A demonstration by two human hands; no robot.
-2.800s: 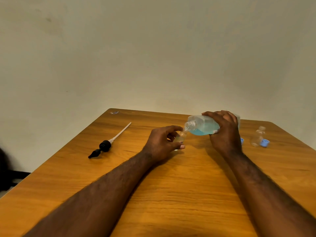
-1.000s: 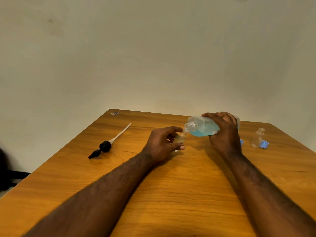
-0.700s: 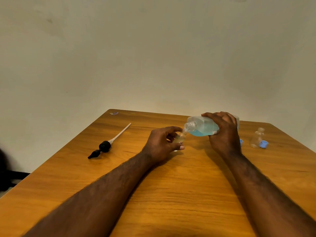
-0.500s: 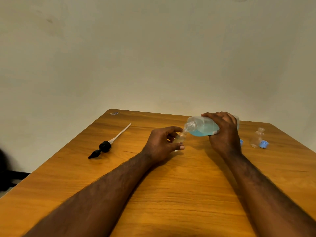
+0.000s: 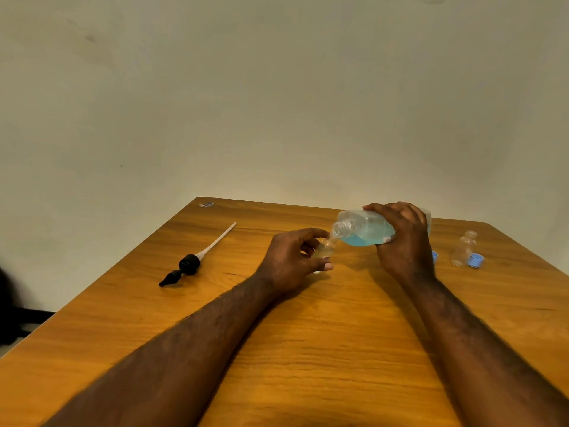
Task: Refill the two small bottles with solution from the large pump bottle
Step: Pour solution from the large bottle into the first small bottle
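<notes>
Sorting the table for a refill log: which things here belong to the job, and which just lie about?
In the job: large bottle in right hand; small bottle in left hand; second small bottle; blue cap; pump head.
Lying about: small scrap at the table's far corner.

The worktop (image 5: 323, 349) is warm orange-brown wood with darker streaked grain. The large bottle (image 5: 366, 227) is clear plastic holding pale blue liquid. The small bottle (image 5: 326, 247) at its mouth is clear, with a small red-and-white mark low on its side. The second small bottle (image 5: 464, 248) is colourless and transparent; the cap (image 5: 475, 260) beside it is light blue. The pump head (image 5: 183, 269) is black with a white tube (image 5: 219, 238). The wall (image 5: 277, 87) is plain off-white.
</notes>
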